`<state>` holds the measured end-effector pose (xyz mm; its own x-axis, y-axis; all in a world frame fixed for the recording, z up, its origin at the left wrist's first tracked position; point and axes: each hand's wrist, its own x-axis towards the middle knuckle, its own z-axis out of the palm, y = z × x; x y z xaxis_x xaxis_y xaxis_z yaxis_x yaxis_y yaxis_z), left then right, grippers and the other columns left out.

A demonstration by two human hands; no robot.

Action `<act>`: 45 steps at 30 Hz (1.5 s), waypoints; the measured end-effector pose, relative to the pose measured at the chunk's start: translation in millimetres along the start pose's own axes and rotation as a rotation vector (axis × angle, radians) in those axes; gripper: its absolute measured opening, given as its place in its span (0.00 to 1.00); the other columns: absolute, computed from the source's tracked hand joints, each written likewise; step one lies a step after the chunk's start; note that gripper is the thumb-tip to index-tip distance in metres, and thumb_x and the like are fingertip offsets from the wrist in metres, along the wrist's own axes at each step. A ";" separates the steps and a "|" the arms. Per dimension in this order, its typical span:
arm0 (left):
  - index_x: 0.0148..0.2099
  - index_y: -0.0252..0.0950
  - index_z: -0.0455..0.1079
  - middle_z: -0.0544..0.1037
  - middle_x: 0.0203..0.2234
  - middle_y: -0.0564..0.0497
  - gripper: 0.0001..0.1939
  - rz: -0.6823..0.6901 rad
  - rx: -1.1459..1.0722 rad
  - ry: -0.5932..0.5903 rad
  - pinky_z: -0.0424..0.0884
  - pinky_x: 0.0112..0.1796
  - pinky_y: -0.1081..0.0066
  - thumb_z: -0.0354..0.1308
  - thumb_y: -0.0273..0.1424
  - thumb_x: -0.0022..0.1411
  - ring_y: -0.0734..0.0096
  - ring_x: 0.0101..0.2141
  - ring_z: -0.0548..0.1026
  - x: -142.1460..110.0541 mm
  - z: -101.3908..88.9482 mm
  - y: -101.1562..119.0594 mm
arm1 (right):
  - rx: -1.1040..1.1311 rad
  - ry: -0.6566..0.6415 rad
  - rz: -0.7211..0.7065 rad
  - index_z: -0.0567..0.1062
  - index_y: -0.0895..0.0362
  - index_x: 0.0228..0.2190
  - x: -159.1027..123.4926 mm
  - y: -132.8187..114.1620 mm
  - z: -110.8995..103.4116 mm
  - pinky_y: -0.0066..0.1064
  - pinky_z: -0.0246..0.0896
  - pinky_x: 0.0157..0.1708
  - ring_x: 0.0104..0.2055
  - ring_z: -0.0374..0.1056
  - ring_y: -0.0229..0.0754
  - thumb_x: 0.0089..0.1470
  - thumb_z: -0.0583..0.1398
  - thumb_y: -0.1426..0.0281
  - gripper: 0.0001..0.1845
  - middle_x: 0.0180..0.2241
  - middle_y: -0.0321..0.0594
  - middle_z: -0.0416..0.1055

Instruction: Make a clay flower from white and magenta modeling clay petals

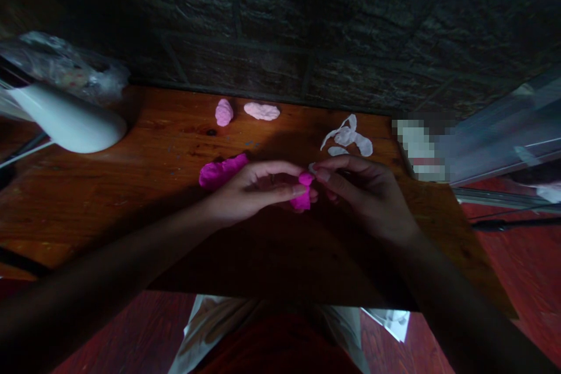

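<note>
Between the thumb and fingers of my left hand (258,187) is a small piece of bright magenta clay (300,201), held above the wooden table. My right hand (368,190) meets it from the other side, its thumb and forefinger pinching a tiny whitish bit (312,168) against the top of the magenta piece. A larger flattened magenta lump (222,172) lies behind my left wrist. Farther back rest a pink lump (224,112) and a paler pink lump (262,111). Thin whitish scraps (346,135) lie beyond my right hand.
A white lamp-like object (72,120) stands on the left of the wooden table (144,187), with crumpled clear plastic (74,67) behind it. A dark stone wall (272,23) borders the back. At the right are a blurred-out box (421,149) and a translucent panel (508,123).
</note>
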<state>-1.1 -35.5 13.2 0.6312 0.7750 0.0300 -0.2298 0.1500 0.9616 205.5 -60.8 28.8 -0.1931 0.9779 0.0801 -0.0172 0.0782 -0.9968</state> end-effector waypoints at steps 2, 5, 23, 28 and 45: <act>0.45 0.35 0.79 0.84 0.35 0.48 0.11 0.015 0.012 0.000 0.74 0.44 0.68 0.68 0.32 0.61 0.68 0.38 0.80 0.1 -0.3 -0.8 | 0.015 -0.001 -0.009 0.83 0.53 0.35 0.0 0.2 -0.2 0.24 0.64 0.24 0.24 0.67 0.31 0.55 0.69 0.67 0.05 0.27 0.33 0.78; 0.47 0.35 0.79 0.84 0.38 0.46 0.11 0.028 0.043 0.030 0.74 0.46 0.68 0.68 0.32 0.62 0.67 0.41 0.80 0.3 -1.2 -1.3 | 0.013 0.007 -0.017 0.83 0.53 0.35 0.7 0.9 -2.1 0.24 0.64 0.24 0.24 0.67 0.31 0.55 0.68 0.66 0.05 0.27 0.33 0.79; 0.50 0.33 0.73 0.80 0.46 0.44 0.12 0.234 0.402 0.111 0.76 0.50 0.65 0.62 0.28 0.64 0.64 0.48 0.79 3.6 -6.7 -9.2 | -0.266 -0.113 -0.124 0.80 0.52 0.41 4.3 23.5 3.2 0.36 0.71 0.47 0.43 0.77 0.42 0.56 0.67 0.67 0.10 0.41 0.38 0.82; 0.57 0.34 0.71 0.79 0.52 0.42 0.19 0.322 0.976 0.144 0.75 0.50 0.65 0.61 0.34 0.66 0.62 0.49 0.80 -3.5 -17.0 13.0 | -0.558 -0.053 -0.179 0.81 0.54 0.38 5.7 24.7 3.0 0.36 0.69 0.42 0.39 0.77 0.43 0.56 0.67 0.68 0.07 0.39 0.39 0.82; 0.40 0.33 0.74 0.79 0.33 0.44 0.15 -0.098 1.418 0.110 0.66 0.35 0.66 0.57 0.41 0.64 0.64 0.33 0.74 -8.8 -56.6 35.2 | -0.825 -0.110 -0.152 0.81 0.52 0.41 6.7 24.0 -5.7 0.32 0.68 0.35 0.35 0.75 0.41 0.50 0.71 0.72 0.14 0.39 0.37 0.81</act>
<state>-56.6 -2.3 31.3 0.5258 0.8505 -0.0092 0.7759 -0.4752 0.4149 209.4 -51.3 5.4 -0.3414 0.9243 0.1709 0.6627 0.3656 -0.6535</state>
